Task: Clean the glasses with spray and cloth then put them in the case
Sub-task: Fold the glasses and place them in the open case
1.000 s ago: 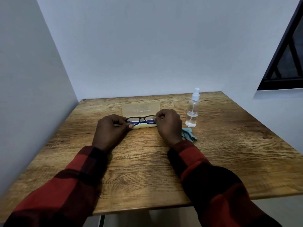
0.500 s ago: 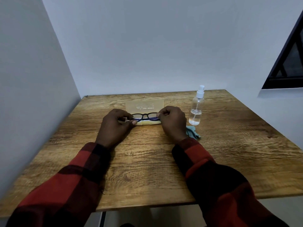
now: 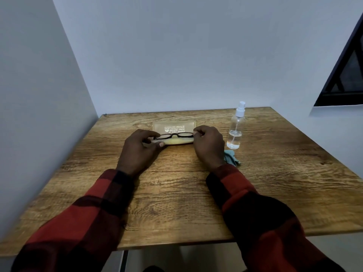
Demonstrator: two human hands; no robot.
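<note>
Black-framed glasses (image 3: 173,135) sit folded in the lower half of an open translucent yellowish case (image 3: 174,126), whose lid with white print lies flat behind. My left hand (image 3: 138,152) pinches the left end of the glasses, thumb on the case's front rim. My right hand (image 3: 209,146) pinches the right end. A clear spray bottle (image 3: 235,130) with a white nozzle stands upright right of my right hand. A small teal cloth (image 3: 232,157) lies crumpled in front of the bottle, partly hidden by my right wrist.
The wooden table (image 3: 176,203) fills a corner, with grey walls at the left and back. A dark window frame (image 3: 345,75) is on the right wall. The table's front edge runs near my forearms.
Both hands have lowered the glasses slightly deeper into the case. The head camera has tilted and shifted a little, so the scene sits further right.
</note>
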